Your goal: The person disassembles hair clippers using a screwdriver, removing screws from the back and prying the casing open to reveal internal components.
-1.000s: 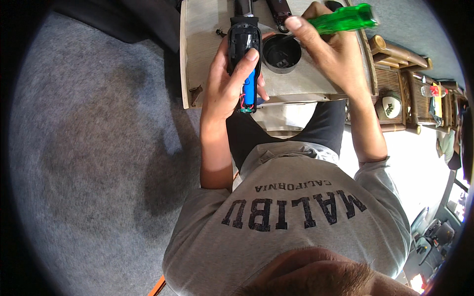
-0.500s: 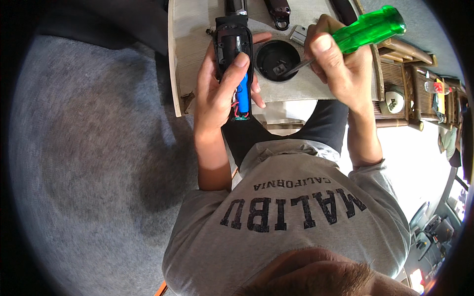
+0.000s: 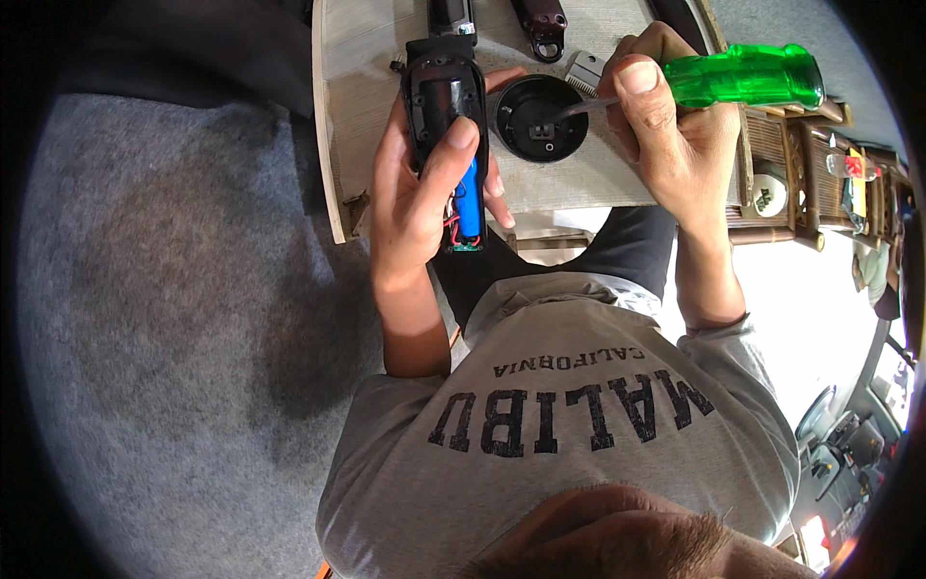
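Note:
My left hand [image 3: 415, 203] is closed round an opened black hair clipper body [image 3: 446, 92], held upright with a blue battery [image 3: 469, 198], red wires and a small green circuit board at its lower end. My right hand [image 3: 680, 145] grips a screwdriver by its clear green handle [image 3: 748, 75]. The screwdriver's blade reaches left into a round black dish [image 3: 521, 135] on the pale wooden table [image 3: 338, 164], near a few small parts inside it. A metal clipper blade [image 3: 585, 72] lies behind the dish, partly beside my right hand.
A dark maroon casing [image 3: 540, 29] lies at the table's back. Bamboo furniture [image 3: 805, 217] stands to the right, holding a white bowl [image 3: 770, 195] and a plastic bottle [image 3: 839, 166]. Grey carpet and a dark fabric [image 3: 193, 53] are on the left.
The green handle has swung down and rightward, and the blade now reaches into the dish. My left hand and the clipper have shifted slightly down-left in the picture, as has the table.

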Motion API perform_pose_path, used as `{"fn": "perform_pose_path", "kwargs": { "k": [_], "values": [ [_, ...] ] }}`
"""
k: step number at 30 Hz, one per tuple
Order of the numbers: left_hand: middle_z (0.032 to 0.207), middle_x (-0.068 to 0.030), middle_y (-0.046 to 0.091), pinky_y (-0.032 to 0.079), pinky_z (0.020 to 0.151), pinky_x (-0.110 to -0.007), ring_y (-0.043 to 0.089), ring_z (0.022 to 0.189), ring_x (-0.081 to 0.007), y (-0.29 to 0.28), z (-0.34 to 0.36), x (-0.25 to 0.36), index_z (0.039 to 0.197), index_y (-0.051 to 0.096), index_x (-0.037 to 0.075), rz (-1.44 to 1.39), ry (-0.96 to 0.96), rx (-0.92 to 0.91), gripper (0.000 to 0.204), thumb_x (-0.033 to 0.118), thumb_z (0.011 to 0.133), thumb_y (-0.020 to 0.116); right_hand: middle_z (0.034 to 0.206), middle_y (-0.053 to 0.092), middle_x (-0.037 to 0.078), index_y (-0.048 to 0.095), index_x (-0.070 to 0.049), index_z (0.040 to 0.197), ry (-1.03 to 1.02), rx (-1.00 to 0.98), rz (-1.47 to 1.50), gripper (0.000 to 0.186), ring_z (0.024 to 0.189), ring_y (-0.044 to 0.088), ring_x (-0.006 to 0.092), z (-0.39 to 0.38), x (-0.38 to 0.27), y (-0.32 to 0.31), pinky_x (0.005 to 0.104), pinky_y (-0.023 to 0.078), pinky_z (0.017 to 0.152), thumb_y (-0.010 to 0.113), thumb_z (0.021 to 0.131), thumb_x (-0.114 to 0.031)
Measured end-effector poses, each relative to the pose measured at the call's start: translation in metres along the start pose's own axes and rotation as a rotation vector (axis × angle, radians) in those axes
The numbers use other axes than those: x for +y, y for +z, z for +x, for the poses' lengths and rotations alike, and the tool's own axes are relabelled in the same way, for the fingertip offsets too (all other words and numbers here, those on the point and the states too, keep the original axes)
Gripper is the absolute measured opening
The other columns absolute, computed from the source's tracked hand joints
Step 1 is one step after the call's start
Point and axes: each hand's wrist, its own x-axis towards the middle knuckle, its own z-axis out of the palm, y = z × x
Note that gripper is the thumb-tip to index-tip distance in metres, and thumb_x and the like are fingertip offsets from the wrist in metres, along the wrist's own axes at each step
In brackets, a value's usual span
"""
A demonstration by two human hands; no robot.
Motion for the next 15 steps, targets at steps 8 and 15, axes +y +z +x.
{"fn": "perform_pose_path", "kwargs": {
  "k": [8, 15],
  "values": [
    [0.104, -0.0209, 0.069, 0.062, 0.051, -0.036, 0.066, 0.068, -0.0173, -0.011, -0.001, -0.008, 0.136, 0.046, -0.006, -0.199, -0.031, -0.047, 0.041, 0.016, 0.104, 0.061, 0.074, 0.058, 0.0, 0.064, 0.002, 0.093, 0.09, -0.091, 0.218, 0.035, 0.056, 0.046, 0.0024, -0.003, 0.002, 0.004, 0.019, 0.034, 0.051, 0.068, 0.105, -0.03],
    [0.095, -0.0183, 0.068, 0.061, 0.051, -0.035, 0.065, 0.066, -0.017, -0.012, -0.001, -0.006, 0.137, 0.045, -0.007, -0.173, -0.053, -0.039, 0.043, 0.016, 0.105, 0.06, 0.073, 0.058, 0.0, 0.064, 0.001, 0.093, 0.046, -0.116, 0.07, 0.031, 0.056, 0.048, 0.0024, 0.001, -0.008, 0.007, 0.0188, 0.033, 0.05, 0.07, 0.103, -0.028]
  ]
}}
